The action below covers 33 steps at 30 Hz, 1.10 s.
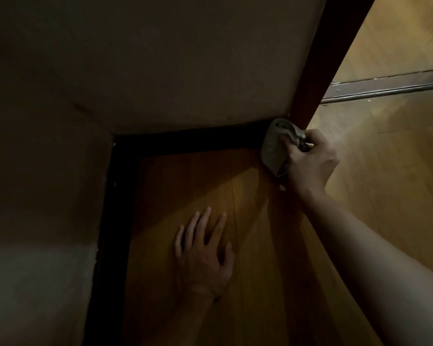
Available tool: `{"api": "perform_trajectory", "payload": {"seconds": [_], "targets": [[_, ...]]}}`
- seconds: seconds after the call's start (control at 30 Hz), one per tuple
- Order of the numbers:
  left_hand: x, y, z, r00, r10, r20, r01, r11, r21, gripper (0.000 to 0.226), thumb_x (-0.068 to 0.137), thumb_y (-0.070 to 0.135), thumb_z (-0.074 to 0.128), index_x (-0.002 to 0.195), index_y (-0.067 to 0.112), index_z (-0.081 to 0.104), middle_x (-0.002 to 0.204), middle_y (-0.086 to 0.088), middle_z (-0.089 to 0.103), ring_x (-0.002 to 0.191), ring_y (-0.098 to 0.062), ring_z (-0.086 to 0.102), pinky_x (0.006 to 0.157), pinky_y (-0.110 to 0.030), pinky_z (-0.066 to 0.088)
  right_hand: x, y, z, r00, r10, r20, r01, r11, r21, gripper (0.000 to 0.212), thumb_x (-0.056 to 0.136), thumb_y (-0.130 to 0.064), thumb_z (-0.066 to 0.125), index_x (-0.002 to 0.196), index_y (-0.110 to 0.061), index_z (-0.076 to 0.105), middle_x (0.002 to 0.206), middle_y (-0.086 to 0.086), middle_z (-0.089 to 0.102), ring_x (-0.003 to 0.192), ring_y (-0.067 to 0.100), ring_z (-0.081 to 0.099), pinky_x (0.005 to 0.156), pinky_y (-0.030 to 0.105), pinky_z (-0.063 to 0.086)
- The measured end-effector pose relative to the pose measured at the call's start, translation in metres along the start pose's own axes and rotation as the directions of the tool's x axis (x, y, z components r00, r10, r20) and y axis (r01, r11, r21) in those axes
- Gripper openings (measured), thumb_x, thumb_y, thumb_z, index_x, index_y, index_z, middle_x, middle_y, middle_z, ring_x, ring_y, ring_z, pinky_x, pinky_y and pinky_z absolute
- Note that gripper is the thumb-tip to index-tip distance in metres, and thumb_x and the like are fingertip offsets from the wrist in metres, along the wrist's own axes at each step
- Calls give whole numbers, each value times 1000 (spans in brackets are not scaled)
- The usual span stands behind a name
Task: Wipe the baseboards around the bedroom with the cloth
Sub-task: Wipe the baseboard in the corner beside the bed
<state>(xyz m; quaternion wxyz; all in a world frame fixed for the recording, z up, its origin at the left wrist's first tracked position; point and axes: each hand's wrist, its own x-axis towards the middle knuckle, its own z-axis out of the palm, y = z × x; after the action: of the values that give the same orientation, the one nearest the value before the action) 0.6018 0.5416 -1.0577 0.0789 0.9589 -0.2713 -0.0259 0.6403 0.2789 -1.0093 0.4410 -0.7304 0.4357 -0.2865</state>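
Note:
A dark baseboard (pixel 185 139) runs along the foot of the far wall and turns down the left wall in a dim corner. My right hand (pixel 310 161) grips a bunched grey cloth (pixel 276 148) and holds it against the right end of the baseboard, where it meets a reddish-brown door frame (pixel 318 78). My left hand (pixel 205 253) lies flat on the wooden floor (pixel 248 196) with its fingers spread, well below the baseboard.
Plain walls (pixel 160 58) rise at the far side and on the left. Past the door frame, a metal threshold strip (pixel 385 88) crosses brighter wooden flooring on the right. The corner is in shadow.

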Motion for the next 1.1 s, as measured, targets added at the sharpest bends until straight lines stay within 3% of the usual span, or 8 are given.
{"api": "perform_trajectory", "payload": {"seconds": [0.13, 0.2, 0.3, 0.4, 0.53, 0.6, 0.83, 1.1], "targets": [[-1, -1, 2, 1000, 1, -19, -1, 1000, 2, 62, 90, 50, 44, 150, 36, 45, 160, 0, 39, 147, -23, 34, 117, -50, 20, -3, 3, -1, 999, 29, -38, -29, 1000, 1, 11, 88, -31, 74, 86, -32, 63, 87, -6, 66, 83, 14, 64, 55, 3, 37], [-1, -1, 2, 1000, 0, -21, 0, 1000, 5, 62, 90, 51, 43, 150, 36, 44, 160, 0, 39, 147, -24, 34, 117, -51, 21, -2, 4, -1, 999, 46, -25, -46, 999, 9, 8, 87, -33, 75, 89, -30, 68, 88, -7, 68, 83, 14, 66, 59, 16, 50], [0, 0, 3, 1000, 0, -25, 0, 1000, -4, 62, 89, 50, 43, 150, 36, 44, 159, 0, 39, 147, -24, 33, 117, -51, 21, -5, 3, -3, 996, 86, -18, -86, 996, -1, 14, 88, -34, 73, 101, -29, 74, 86, -12, 67, 82, 10, 65, 63, 17, 52], [-1, 0, 2, 999, -2, -39, 2, 1000, -12, 63, 88, 49, 45, 149, 35, 48, 160, 0, 40, 147, -24, 35, 117, -52, 24, -13, -2, 13, 990, 126, 60, -128, 991, 35, 12, 92, -31, 71, 104, -32, 71, 93, -12, 69, 85, 13, 68, 69, 32, 61], [-1, -1, 4, 995, 20, -95, -24, 999, -38, 59, 85, 46, 50, 143, 33, 57, 158, -1, 44, 145, -25, 39, 115, -54, 30, -38, -21, 54, 986, 128, 106, -132, 991, 29, 23, 91, -27, 72, 113, -21, 74, 104, -7, 72, 95, 8, 67, 77, 19, 57], [-2, -2, 7, 991, 28, -129, -37, 997, -65, 55, 87, 45, 51, 139, 31, 60, 154, -3, 48, 144, -26, 41, 114, -55, 31, -51, -32, 70, 981, 155, 115, -161, 986, 50, 26, 90, -34, 73, 114, -22, 74, 102, -14, 68, 92, 3, 63, 67, 2, 44], [-2, -3, 7, 993, 22, -115, -30, 998, -64, 53, 90, 45, 49, 139, 30, 61, 147, -8, 54, 142, -29, 42, 114, -55, 30, -63, -45, 87, 974, 146, 171, -151, 988, 20, 32, 88, -42, 74, 113, -21, 75, 106, -2, 74, 96, 12, 68, 72, 15, 43], [-1, -1, 4, 998, -4, -64, 0, 998, -59, 60, 89, 48, 46, 147, 35, 52, 160, 2, 40, 147, -23, 35, 117, -53, 26, -19, -5, 29, 996, 21, 84, -16, 998, -65, 28, 90, -36, 72, 112, -18, 74, 102, -6, 70, 90, 8, 63, 67, 4, 43]]}}
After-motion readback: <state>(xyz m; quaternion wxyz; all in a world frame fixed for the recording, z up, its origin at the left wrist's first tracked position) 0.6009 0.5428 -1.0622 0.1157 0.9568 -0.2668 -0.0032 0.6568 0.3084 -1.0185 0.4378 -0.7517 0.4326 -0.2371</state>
